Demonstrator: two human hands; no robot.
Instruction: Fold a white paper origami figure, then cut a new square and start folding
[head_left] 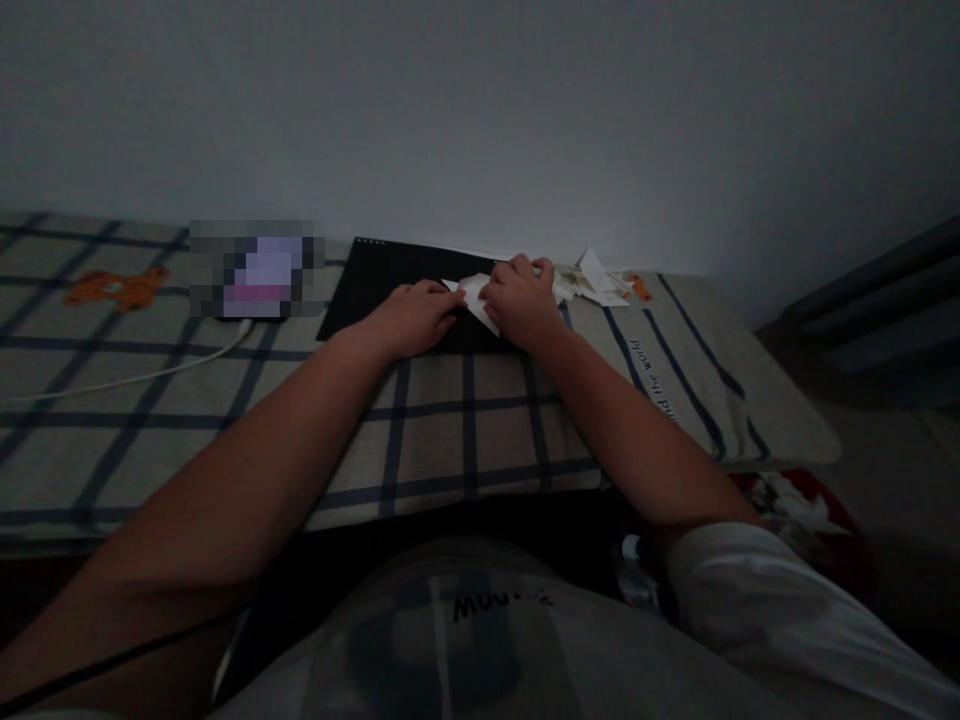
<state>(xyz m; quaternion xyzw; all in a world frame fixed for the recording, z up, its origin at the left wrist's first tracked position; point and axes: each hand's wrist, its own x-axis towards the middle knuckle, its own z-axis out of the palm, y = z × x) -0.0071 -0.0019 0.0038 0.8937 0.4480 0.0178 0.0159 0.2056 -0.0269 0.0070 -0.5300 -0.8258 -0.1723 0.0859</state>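
A small folded piece of white paper (475, 290) lies over a flat black board (375, 285) on the table. My left hand (420, 315) rests on the board with its fingertips closed on the paper's left edge. From the other side, the curled fingers of my right hand (523, 300) press and grip the paper's right part. Part of the paper is hidden under the fingers. Just right of my right hand sits a loose heap of white paper pieces (596, 280).
A checked cloth (442, 420) covers the table, which stands against a wall. On the left lies a phone (262, 275) with a white cable (172, 368). Below the table's right end is a red bin (840, 530) holding crumpled paper. A clear bottle (637, 575) shows near my lap.
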